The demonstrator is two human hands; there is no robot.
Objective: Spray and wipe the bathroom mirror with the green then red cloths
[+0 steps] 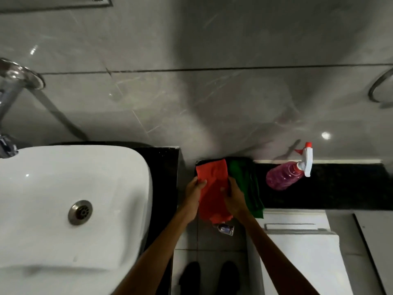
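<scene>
Both hands (214, 195) on red cloth (212, 194)

Both forearms bare, no sleeves showing; dark shoes (209, 277) on the feet below

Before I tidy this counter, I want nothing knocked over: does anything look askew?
The spray bottle of pink liquid looks tipped, lying on the black counter. The green cloth hangs over the counter's front edge, beside the red cloth.
</scene>
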